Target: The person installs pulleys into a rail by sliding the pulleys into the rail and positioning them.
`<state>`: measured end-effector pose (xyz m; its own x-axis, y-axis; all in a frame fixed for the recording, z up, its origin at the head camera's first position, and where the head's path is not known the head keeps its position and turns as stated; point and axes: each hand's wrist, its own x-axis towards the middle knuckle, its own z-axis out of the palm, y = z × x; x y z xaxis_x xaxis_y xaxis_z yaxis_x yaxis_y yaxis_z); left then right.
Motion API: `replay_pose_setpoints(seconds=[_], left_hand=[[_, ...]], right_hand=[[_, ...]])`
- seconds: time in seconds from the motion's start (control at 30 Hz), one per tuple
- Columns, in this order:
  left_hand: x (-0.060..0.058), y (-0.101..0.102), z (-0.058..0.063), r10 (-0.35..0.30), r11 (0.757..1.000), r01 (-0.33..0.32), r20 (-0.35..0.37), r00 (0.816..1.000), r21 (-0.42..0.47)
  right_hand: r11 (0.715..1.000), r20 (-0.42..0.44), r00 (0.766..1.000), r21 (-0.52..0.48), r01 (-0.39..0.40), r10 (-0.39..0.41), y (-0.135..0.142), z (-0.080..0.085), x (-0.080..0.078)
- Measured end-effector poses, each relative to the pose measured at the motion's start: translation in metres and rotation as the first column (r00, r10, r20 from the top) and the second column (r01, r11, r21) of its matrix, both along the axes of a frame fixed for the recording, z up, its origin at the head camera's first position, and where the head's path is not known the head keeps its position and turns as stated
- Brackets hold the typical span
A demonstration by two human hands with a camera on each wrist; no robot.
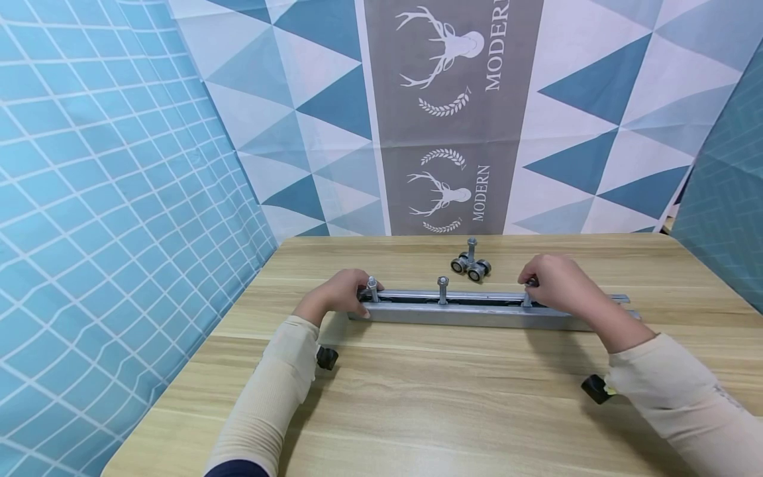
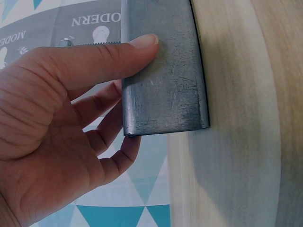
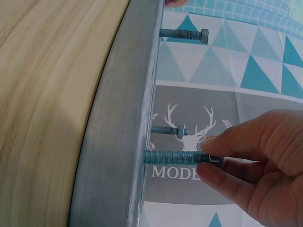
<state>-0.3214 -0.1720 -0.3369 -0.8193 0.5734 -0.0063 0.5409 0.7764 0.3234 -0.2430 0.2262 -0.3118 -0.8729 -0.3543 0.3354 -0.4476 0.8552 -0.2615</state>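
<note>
A grey metal channel rail lies across the table, slot upward, with three bolts standing up out of it. My left hand grips the rail's left end. In the left wrist view its thumb presses the front face while the other fingers reach behind. The left bolt rises right beside that hand. Nearer the middle stands another bolt. My right hand pinches the head of the right bolt between thumb and fingertips. What sits below the bolts inside the rail is mostly hidden.
Behind the rail, a roller trolley with several wheels and an upright bolt stands on the wooden table. Patterned cloth hangs along the back, and blue checked cloth along the left. Small black pieces sit at both wrists.
</note>
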Motion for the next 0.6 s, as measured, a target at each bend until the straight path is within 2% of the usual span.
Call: replay_pose_setpoints(seconds=[0.6], left_hand=[[0.0009, -0.0014, -0.0005, -0.003, 1.000, 0.003, 0.000, 1.000, 0.020]], right_hand=[[1.000, 0.011, 1.000, -0.002, -0.014, 0.014, -0.0058, 0.0007, -0.0018]])
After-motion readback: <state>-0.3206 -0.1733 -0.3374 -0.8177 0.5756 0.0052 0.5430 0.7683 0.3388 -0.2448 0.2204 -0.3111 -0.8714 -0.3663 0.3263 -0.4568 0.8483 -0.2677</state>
